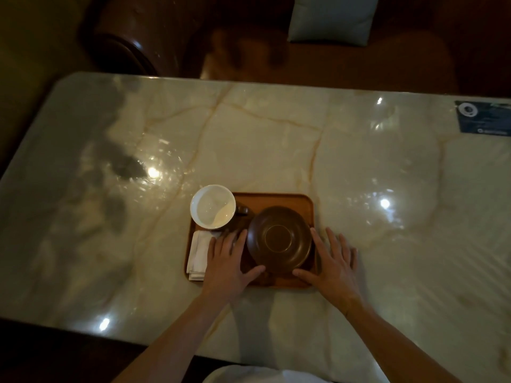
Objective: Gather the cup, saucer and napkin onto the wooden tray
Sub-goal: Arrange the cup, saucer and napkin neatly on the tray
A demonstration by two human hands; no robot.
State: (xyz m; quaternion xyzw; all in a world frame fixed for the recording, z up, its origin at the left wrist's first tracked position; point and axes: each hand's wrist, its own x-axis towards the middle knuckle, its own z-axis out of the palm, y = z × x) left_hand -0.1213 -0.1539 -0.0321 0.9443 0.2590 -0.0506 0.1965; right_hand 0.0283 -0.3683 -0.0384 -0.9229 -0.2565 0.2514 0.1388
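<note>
Three things already sit on the rectangular wooden tray (279, 199) on the pale veined marble table (276, 134): the white-lined round cup (212, 205) at the tray's far-left corner, the folded white napkin (197, 254) along its left edge, and the round brown saucer (279, 239) right of centre; the gathering looks done or nearly so. Risks from here, as I judge them: the cup stands at the very corner with its rim overhanging the tray's edge, so a nudge or a tilted lift could tip it off; the saucer appears to lean rather than lie flat, though I cannot tell for certain, and a push from either side could slide it against the cup's handle; the napkin's near-left corner pokes past the tray rim and could drag off if the tray moves.

Both hands lie low and palm-down, flanking the saucer; the left hand (228, 261) rests partly over the napkin, fingers spread, thumb reaching toward the saucer's near rim; the right hand (331, 262) sits at the tray's near-right corner, fingers splayed over the table, thumb at the saucer's near edge; neither is closed around anything.
</note>
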